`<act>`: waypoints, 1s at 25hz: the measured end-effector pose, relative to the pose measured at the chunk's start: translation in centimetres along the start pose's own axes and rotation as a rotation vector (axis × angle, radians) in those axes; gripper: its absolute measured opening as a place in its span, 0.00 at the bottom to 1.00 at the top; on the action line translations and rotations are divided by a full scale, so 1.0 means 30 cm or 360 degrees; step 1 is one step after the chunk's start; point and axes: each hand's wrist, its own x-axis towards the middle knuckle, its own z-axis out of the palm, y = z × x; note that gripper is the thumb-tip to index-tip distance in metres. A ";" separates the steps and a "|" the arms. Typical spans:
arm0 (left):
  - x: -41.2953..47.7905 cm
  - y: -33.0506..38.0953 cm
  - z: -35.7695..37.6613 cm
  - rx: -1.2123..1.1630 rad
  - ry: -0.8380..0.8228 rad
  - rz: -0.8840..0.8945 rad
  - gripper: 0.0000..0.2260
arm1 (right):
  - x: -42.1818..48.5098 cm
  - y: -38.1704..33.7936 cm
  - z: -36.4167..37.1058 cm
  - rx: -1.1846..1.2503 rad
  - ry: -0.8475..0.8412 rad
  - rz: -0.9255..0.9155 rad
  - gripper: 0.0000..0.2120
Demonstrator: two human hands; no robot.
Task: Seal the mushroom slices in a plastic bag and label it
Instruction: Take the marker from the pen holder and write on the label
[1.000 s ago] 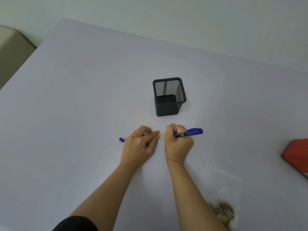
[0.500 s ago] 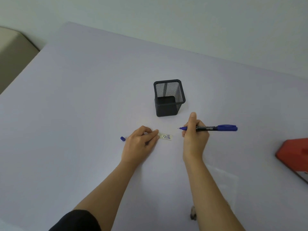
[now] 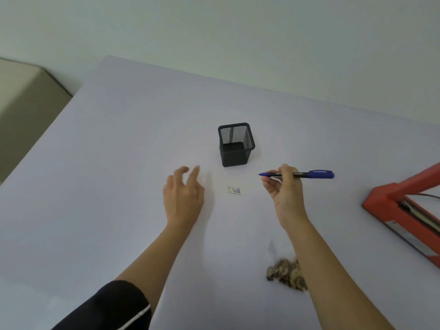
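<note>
Label (image 3: 234,190) lies flat at frame centre, btw my hands. L hand (image 3: 183,196) hovers relaxed, empty; R hand (image 3: 283,189) pinches the pen (image 3: 300,174). Label's prob. thin, light, floppy: I'd lift it by a corner w/ fingertips.

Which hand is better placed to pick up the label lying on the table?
Probably the left hand: it is empty, fingers relaxed, just left of the label. The right hand pinches the uncapped blue marker, so it would need to put that down first.

Label (image 3: 234,190) before pen holder (image 3: 235,145)
</note>
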 end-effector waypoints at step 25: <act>0.119 0.381 -0.495 -0.2191 -0.0837 -0.0746 0.05 | -0.283 -0.275 0.023 0.0075 -0.0385 -0.0327 0.09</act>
